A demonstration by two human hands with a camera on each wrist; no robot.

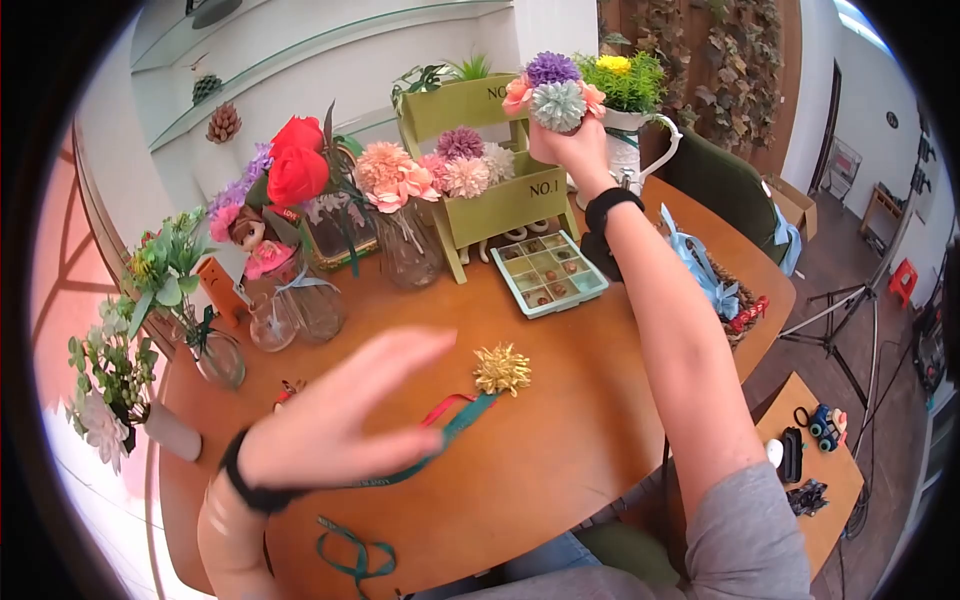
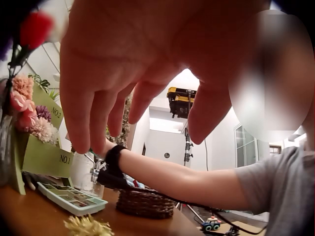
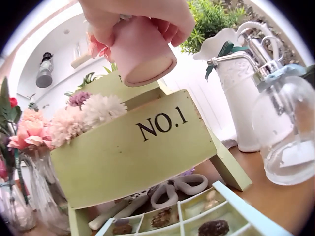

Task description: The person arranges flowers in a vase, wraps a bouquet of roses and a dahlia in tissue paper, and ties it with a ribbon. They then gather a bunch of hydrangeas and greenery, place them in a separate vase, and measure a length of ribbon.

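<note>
My right hand (image 1: 583, 152) grips a small pink pot (image 3: 144, 53) up in front of the green two-tier planter stand (image 1: 508, 207). Purple, pale blue-grey and pink flowers (image 1: 558, 105) top the pot, and its round base shows tilted in the right wrist view. White and pink flowers (image 3: 104, 112) fill the stand's lower box, marked NO.1. My left hand (image 1: 345, 420), blurred, hovers over the table's near left with fingers extended and nothing in them. Near its fingers lie a gold tinsel bow (image 1: 502, 370) and green and red ribbons (image 1: 465, 415).
A divided tray (image 1: 550, 275) sits below the stand, with grey-handled scissors (image 3: 179, 189) behind it. Glass vases of flowers (image 1: 408, 255) line the left and back. To the right are a white pitcher (image 3: 229, 83), a glass spray bottle (image 3: 285, 130) and a wicker basket (image 2: 145, 202).
</note>
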